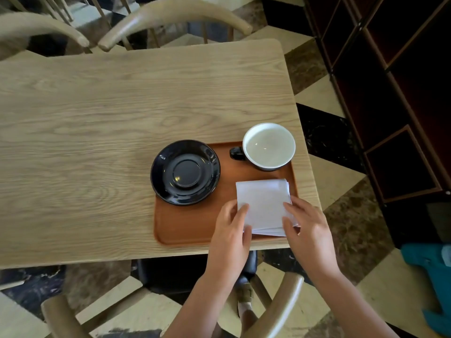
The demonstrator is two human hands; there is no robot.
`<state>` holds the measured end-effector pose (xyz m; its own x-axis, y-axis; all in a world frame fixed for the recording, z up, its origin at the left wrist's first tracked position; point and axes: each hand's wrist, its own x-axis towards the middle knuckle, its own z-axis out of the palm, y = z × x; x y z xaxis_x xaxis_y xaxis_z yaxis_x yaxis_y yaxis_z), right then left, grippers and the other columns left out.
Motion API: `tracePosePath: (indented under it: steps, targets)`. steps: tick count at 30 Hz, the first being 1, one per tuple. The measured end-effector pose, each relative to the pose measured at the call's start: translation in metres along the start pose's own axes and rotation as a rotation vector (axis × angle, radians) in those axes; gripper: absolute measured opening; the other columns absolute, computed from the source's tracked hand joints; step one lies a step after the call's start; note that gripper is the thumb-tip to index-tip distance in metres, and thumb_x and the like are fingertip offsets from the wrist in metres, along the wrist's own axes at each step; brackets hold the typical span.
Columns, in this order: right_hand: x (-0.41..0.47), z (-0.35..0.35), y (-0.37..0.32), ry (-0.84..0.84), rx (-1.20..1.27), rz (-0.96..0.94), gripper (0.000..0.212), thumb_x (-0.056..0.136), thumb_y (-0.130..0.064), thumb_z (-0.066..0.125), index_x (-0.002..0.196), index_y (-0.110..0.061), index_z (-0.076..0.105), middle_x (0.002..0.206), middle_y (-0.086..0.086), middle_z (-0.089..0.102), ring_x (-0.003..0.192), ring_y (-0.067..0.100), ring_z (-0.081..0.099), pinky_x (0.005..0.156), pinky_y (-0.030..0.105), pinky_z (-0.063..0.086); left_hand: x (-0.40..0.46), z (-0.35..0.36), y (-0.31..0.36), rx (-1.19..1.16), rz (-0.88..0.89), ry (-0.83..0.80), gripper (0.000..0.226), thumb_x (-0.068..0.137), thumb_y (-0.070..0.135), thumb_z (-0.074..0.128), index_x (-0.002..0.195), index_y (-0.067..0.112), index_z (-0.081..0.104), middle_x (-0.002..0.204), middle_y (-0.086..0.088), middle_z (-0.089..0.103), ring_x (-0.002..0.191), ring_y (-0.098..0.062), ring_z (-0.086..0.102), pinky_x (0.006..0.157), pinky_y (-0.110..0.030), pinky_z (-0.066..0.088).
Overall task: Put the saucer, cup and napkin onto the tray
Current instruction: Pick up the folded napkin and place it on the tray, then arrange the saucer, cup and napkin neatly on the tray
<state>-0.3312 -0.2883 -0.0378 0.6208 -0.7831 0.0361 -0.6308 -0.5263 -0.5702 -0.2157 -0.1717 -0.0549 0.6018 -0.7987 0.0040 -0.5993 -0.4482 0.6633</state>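
A brown wooden tray [185,225] lies at the near right corner of the table. On its left part rests a black saucer [185,172], which overhangs the tray's left rim. At the tray's far right stands a cup [268,146], black outside and white inside, its handle pointing left. A folded white napkin [264,203] lies on the tray's near right part. My left hand [231,230] grips the napkin's near left corner. My right hand [305,225] grips its near right edge.
The light wooden table [97,142] stretches left and away. Two wooden chairs [170,15] stand at the far side, and another chair [275,306] is right below my arms. A dark shelf unit [390,93] stands to the right, with a teal object [434,272] on the floor.
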Motion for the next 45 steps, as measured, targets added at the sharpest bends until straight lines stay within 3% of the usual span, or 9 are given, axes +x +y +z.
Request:
tracePosePath:
  steps: [2, 5, 9, 15, 19, 22, 30, 41, 45]
  targets:
    - [-0.003, 0.004, 0.008, -0.039, -0.164, -0.160, 0.039, 0.076, -0.017, 0.073, 0.112, -0.005, 0.065, 0.129, 0.016, 0.058, 0.115, 0.034, 0.053, 0.087, 0.044, 0.051, -0.004, 0.003, -0.003, 0.139, 0.104, 0.007, 0.036, 0.088, 0.011, 0.054, 0.124, 0.008, 0.054, 0.138, -0.018, 0.044, 0.130, -0.028, 0.041, 0.102, -0.033, 0.042]
    - [-0.006, 0.009, 0.015, -0.094, -0.251, -0.273, 0.042, 0.089, -0.034, 0.049, 0.123, -0.012, 0.059, 0.139, 0.014, 0.048, 0.133, 0.032, 0.037, 0.104, 0.047, 0.037, -0.013, 0.005, -0.010, 0.324, 0.229, -0.115, 0.043, 0.095, 0.026, 0.038, 0.137, 0.015, 0.041, 0.150, -0.015, 0.031, 0.140, -0.025, 0.025, 0.109, -0.036, 0.029]
    - [-0.009, 0.012, 0.020, -0.181, -0.316, -0.320, 0.045, 0.096, -0.034, 0.031, 0.130, -0.013, 0.052, 0.143, 0.013, 0.043, 0.136, 0.029, 0.032, 0.104, 0.050, 0.038, -0.024, -0.002, -0.019, 0.433, 0.256, -0.221, 0.057, 0.093, 0.039, 0.034, 0.146, 0.022, 0.022, 0.154, -0.010, 0.022, 0.142, -0.021, 0.017, 0.110, -0.042, 0.024]
    - [-0.011, 0.009, 0.015, -0.250, -0.397, -0.272, 0.049, 0.099, -0.036, 0.016, 0.137, -0.016, 0.040, 0.147, 0.013, 0.037, 0.140, 0.024, 0.021, 0.108, 0.054, 0.029, -0.026, -0.009, -0.021, 0.437, 0.237, -0.275, 0.058, 0.093, 0.042, 0.035, 0.146, 0.024, 0.020, 0.155, -0.009, 0.021, 0.142, -0.020, 0.018, 0.110, -0.046, 0.030]
    - [-0.007, 0.013, -0.008, -0.210, -0.358, -0.275, 0.048, 0.095, -0.035, 0.028, 0.136, -0.015, 0.040, 0.145, 0.014, 0.040, 0.138, 0.027, 0.027, 0.109, 0.053, 0.026, -0.022, -0.023, -0.021, 0.430, 0.187, -0.230, 0.059, 0.093, 0.044, 0.032, 0.146, 0.023, 0.018, 0.155, -0.009, 0.020, 0.142, -0.022, 0.015, 0.110, -0.048, 0.028]
    - [0.003, 0.025, -0.032, -0.215, -0.371, -0.324, 0.049, 0.097, -0.037, 0.020, 0.137, -0.017, 0.039, 0.146, 0.012, 0.040, 0.138, 0.027, 0.026, 0.111, 0.051, 0.021, -0.019, -0.043, -0.032, 0.420, 0.100, -0.141, 0.059, 0.093, 0.043, 0.035, 0.146, 0.021, 0.023, 0.156, -0.009, 0.016, 0.143, -0.020, 0.010, 0.112, -0.045, 0.019]
    - [0.030, 0.059, -0.080, -0.316, -0.444, -0.464, 0.051, 0.088, -0.035, 0.031, 0.133, -0.018, 0.047, 0.147, 0.012, 0.040, 0.138, 0.028, 0.029, 0.105, 0.053, 0.028, -0.018, -0.082, -0.077, 0.579, -0.107, -0.110, 0.057, 0.092, 0.046, 0.028, 0.144, 0.021, 0.027, 0.154, -0.013, 0.021, 0.142, -0.025, 0.013, 0.109, -0.051, 0.018]
    - [0.028, 0.062, -0.081, -0.324, -0.369, -0.502, 0.044, 0.090, -0.030, 0.034, 0.123, -0.015, 0.058, 0.133, 0.013, 0.055, 0.129, 0.026, 0.045, 0.104, 0.052, 0.036, -0.021, -0.085, -0.078, 0.513, -0.111, -0.075, 0.052, 0.092, 0.043, 0.030, 0.137, 0.020, 0.042, 0.145, -0.015, 0.039, 0.139, -0.026, 0.026, 0.109, -0.043, 0.026]
    - [0.019, 0.058, -0.076, -0.334, -0.372, -0.520, 0.044, 0.090, -0.031, 0.034, 0.123, -0.015, 0.058, 0.133, 0.012, 0.055, 0.129, 0.026, 0.045, 0.104, 0.053, 0.036, -0.034, -0.082, -0.078, 0.513, -0.102, -0.083, 0.052, 0.093, 0.045, 0.030, 0.139, 0.023, 0.039, 0.146, -0.013, 0.037, 0.140, -0.024, 0.023, 0.110, -0.040, 0.018]
